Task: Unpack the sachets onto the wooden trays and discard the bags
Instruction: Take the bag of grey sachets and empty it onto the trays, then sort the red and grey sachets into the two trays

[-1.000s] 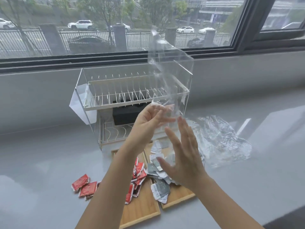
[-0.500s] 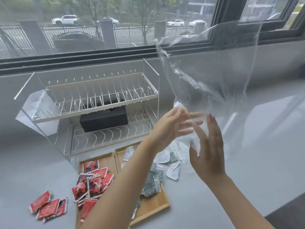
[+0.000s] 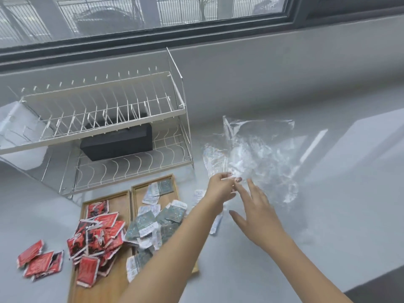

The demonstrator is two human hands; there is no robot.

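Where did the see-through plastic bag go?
In the head view, the clear plastic bag lies crumpled on the grey counter, right of the wire dish rack, just beyond the left hand fingertips.

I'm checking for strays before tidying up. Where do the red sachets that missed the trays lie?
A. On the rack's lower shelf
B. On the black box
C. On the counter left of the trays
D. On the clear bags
C: a few red sachets lie on the grey counter, left of the left tray, apart from its pile.
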